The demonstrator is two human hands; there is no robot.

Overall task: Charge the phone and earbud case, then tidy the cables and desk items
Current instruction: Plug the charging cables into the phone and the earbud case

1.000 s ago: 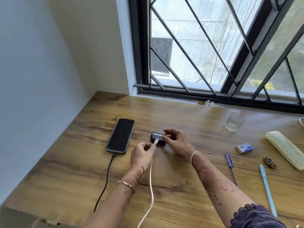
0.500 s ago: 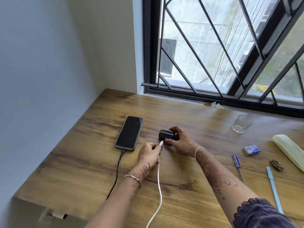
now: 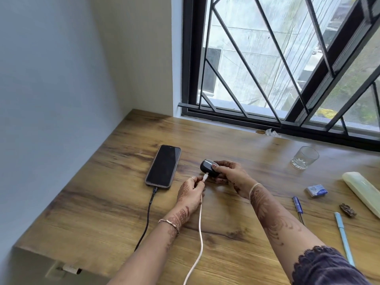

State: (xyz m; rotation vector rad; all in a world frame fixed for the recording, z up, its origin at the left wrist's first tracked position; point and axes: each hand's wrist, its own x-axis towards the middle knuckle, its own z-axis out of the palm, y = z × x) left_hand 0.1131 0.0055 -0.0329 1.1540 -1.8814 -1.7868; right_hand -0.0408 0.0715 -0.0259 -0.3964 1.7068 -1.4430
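A dark phone lies face up on the wooden desk, with a black cable plugged into its near end. My right hand grips the black earbud case, tilted just above the desk. My left hand pinches the plug end of a white cable, whose tip touches the case's near side. The white cable trails back off the desk's near edge.
To the right stand an empty glass, a small blue packet, a pale green case, a dark blue pen, a light blue pen and a small brown clip. Window bars rise behind; a wall is at left.
The case has been lifted and tilted in my right hand, and my left hand has brought the white plug against it. The camera has shifted, so everything sits further right.
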